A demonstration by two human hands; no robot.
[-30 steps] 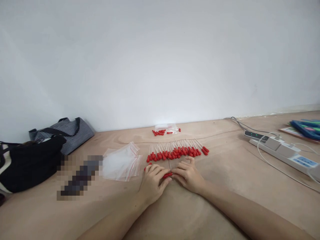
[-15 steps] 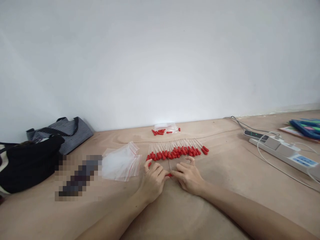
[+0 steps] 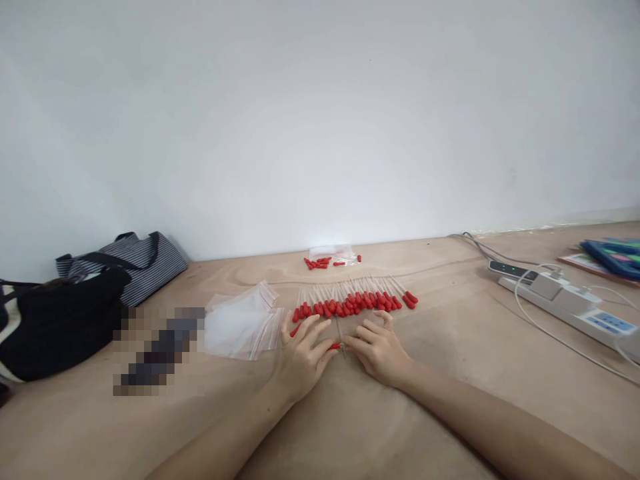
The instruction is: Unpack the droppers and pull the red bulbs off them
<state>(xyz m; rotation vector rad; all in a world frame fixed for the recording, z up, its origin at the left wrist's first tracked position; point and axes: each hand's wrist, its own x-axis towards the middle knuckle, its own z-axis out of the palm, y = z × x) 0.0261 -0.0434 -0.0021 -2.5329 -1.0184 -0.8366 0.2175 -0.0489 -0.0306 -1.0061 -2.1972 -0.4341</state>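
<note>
My left hand (image 3: 304, 353) pinches a red rubber bulb (image 3: 335, 346) between thumb and finger. From its right end a pale, clear tip shows, and the fingers of my right hand (image 3: 379, 348) close on that part; most of it is hidden by them. Another red bulb (image 3: 295, 330) lies beside my left index finger. Just beyond both hands is a row of droppers (image 3: 350, 303), thin clear tubes pointing to the wall and red bulbs facing me.
Further back, loose red bulbs (image 3: 317, 263) lie by a small clear bag (image 3: 333, 253). Flat zip bags (image 3: 240, 323) are piled to the left, near a blurred dark object (image 3: 163, 350) and a black bag (image 3: 60, 327). On the right is a power strip (image 3: 575, 303) with trailing cables.
The fingers of my left hand have spread a little and shifted left, so more of the red bulb and its pale tip shows. My right hand has barely moved.
</note>
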